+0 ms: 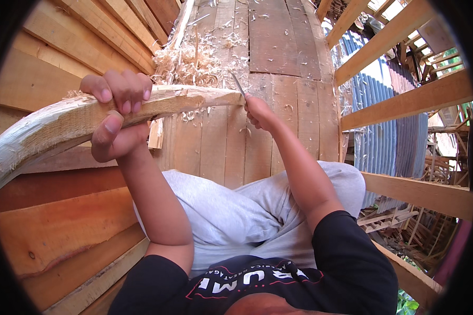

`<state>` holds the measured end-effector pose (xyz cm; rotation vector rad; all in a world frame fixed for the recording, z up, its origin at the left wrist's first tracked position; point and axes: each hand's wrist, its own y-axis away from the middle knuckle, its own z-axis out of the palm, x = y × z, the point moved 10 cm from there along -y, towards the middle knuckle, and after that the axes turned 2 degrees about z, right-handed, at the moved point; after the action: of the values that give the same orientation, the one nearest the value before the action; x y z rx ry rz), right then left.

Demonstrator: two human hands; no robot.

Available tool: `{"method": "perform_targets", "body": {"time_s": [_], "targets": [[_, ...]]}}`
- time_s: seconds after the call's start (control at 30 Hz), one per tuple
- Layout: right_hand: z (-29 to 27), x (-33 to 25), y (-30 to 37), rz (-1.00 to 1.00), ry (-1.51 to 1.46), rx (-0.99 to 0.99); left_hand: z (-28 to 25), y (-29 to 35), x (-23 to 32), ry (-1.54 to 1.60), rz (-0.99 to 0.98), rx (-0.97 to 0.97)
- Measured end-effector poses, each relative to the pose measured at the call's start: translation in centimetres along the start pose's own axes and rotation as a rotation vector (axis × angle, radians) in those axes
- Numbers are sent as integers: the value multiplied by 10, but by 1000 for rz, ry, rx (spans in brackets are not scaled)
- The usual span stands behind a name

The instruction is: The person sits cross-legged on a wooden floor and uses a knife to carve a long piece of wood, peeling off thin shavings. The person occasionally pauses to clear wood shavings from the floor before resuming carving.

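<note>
A long pale wooden pole point(181, 96) with rough shaved faces runs from the left rim to the middle, its thinner end pointing right. My left hand point(118, 110) wraps around it, fingers over the top and thumb on the near side. In my right hand point(257, 112) is a knife point(237, 84), its narrow blade pointing up and away, just past the pole's thin end. The fist hides the knife's handle. Whether the blade touches the wood I cannot tell.
Curled wood shavings point(189, 65) lie heaped on the plank floor point(210, 142) beyond the pole. Stacked boards point(63, 220) line the left side. A wooden railing point(404, 100) stands on the right, with corrugated metal sheets point(378, 126) below it. My crossed legs point(226, 210) are close in front.
</note>
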<state>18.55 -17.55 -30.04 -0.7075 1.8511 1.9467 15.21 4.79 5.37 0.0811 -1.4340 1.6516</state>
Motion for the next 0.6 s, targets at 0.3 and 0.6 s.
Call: {"method": "perform_targets", "body": {"time_s": [0.3, 0.6], "targets": [[17, -21, 21, -62, 116, -136, 5, 1, 1, 1, 10, -52], [35, -11, 24, 45, -114, -301, -2, 2, 0, -27, 3, -8]]}}
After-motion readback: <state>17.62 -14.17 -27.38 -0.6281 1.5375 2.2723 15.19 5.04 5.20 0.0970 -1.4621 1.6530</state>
